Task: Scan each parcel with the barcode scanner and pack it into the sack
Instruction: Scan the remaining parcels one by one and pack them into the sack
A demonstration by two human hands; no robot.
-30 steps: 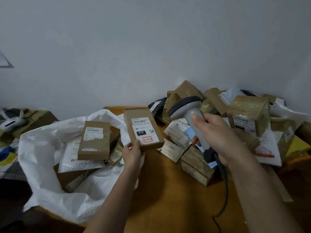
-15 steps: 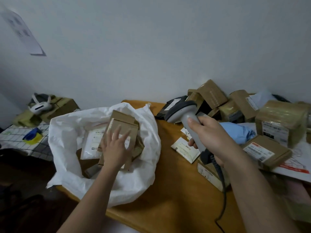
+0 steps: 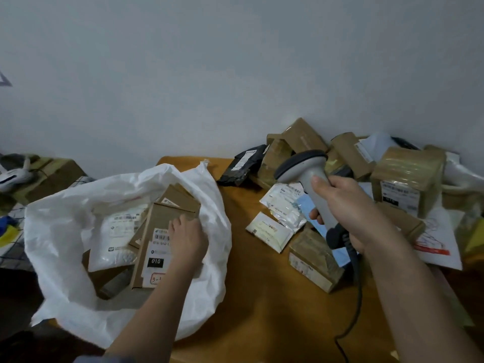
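A white sack (image 3: 65, 231) lies open on the left of the wooden table (image 3: 262, 310). Inside it lie a white pouch (image 3: 117, 231) and some brown boxes. My left hand (image 3: 187, 239) is in the sack's mouth, on top of a flat brown parcel (image 3: 154, 224) with a "010" label, fingers curled at its right edge. My right hand (image 3: 348, 213) is closed round the handle of the grey barcode scanner (image 3: 301, 166), held above the table with its head pointing left. To the right lies a pile of parcels, among them a large taped box (image 3: 408, 176).
The scanner's cable (image 3: 353, 297) hangs down to the table's front edge. A black bag (image 3: 241, 163), small white packets (image 3: 269, 231) and a low box (image 3: 314, 260) lie mid-table. A white device (image 3: 13, 176) on boxes stands off the table's left.
My left hand carried the flat brown parcel from in front of the scanner leftwards and down into the sack, where it now lies on other parcels. The scanner hand stayed about where it was.
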